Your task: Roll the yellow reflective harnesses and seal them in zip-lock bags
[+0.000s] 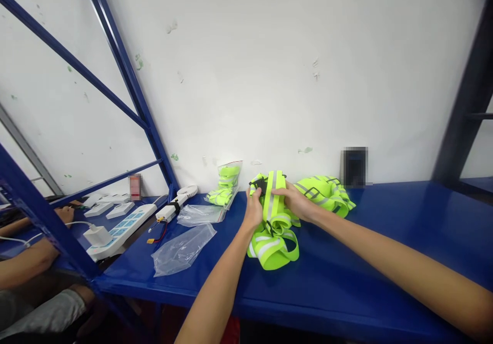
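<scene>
A neon-yellow reflective strap vest (271,233) with grey bands and black buckles lies on the blue shelf (385,241), part of it lifted. My left hand (253,209) grips its left side near a black buckle. My right hand (293,201) pinches the same folded vest from the right. Behind my right hand lies another bundled yellow vest (326,192). A bagged yellow vest (224,185) leans against the wall to the left.
Two empty clear plastic bags (181,249) (200,213) lie left of my hands. Farther left are a small white fan (181,197), a white power strip (122,228) with a charger, and red-black wires (158,232). Another person's arms (34,254) rest at the far left. Blue shelf posts (127,72) rise at the left.
</scene>
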